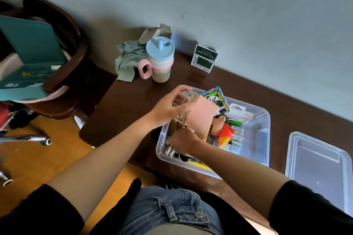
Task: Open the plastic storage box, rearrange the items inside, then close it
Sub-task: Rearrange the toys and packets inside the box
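Lid removal is done: clear plastic lid (318, 166) is laid beside clear plastic storage box (257, 135) on dark wooden tabletop (122, 105). Pink-and-gold flat box (198, 115) is gripped by left hand (168, 109) and right hand (184, 142); rearranging and closing remain.

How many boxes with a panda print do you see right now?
1: the panda box stands at the far end of the storage box, beside the pink box. Others may be hidden.

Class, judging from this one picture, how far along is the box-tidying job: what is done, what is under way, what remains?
Done: the lid lies off, right of the open storage box. Under way: the left hand and right hand hold a pink-faced box over the items inside. Left: settling the contents and putting the lid back on.
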`<state>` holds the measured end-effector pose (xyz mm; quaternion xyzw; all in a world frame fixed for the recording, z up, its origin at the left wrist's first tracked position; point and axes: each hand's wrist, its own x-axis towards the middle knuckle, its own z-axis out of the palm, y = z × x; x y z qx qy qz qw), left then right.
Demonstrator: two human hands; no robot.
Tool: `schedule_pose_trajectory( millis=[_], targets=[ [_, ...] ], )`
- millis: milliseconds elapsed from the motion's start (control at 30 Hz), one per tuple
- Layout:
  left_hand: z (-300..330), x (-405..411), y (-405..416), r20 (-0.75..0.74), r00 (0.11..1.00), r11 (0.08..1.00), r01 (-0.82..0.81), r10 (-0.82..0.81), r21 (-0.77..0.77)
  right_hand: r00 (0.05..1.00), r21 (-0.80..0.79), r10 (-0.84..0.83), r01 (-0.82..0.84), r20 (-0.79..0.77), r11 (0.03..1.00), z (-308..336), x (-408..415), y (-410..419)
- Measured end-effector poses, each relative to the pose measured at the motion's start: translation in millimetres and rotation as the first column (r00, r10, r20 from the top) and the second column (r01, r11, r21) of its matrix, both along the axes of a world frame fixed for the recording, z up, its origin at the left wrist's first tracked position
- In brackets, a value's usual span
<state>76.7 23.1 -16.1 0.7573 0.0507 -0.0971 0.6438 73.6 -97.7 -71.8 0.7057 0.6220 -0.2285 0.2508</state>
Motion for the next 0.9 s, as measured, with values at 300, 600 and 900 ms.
schedule_pose_trajectory(
  millis=[300,600,900],
  targets=[
    [2.0,1.7,-2.9,-0.035,0.999,0.999,-0.026,0.026,-0.018,0.997,-0.020,-0.079,0.079,-0.002,0.997,2.7,-7.0,14.8],
    [1.9,-0.5,1.9,-0.019,1.000,1.000,0.025,-0.025,0.002,0.895,0.053,-0.360,0.386,-0.265,0.921,12.2,-8.0,0.6],
    [2.9,2.3,0.4,-0.009,1.000,0.998,-0.028,0.027,-0.056,0.754,0.255,-0.592,0.655,-0.286,0.711,80.7,-12.6,-78.3]
  ],
)
